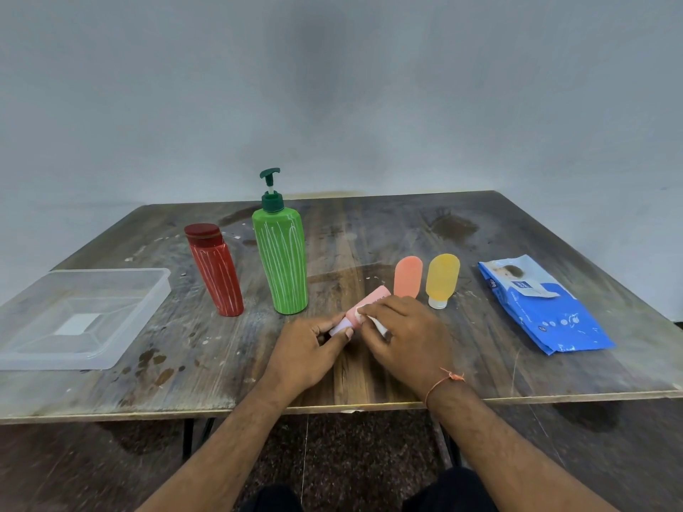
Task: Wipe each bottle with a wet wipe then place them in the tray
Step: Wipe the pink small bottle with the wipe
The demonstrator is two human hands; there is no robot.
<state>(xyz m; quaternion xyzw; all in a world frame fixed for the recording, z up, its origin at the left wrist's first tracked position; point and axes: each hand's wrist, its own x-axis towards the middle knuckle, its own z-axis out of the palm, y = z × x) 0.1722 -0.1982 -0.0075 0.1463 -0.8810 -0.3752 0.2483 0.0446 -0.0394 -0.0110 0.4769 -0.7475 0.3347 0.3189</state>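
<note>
Head view: left hand (308,347) is gripping the white cap end of a small pink bottle (369,303), which is lying tilted just above the bench (480,371) near the centre. Right hand (403,334) is pinching a white wet wipe (375,323) against the bottle's side. An orange tube bottle (407,277) and a yellow tube bottle (442,279) are standing cap-down at 1 o'clock of the hands, just beside each other. A green pump bottle (281,260) is standing at 11 o'clock, a red bottle (216,271) further left. A clear plastic tray (148,308) is sitting at 9 o'clock, well apart. A blue wet wipe pack (547,308) is lying at 3 o'clock.
</note>
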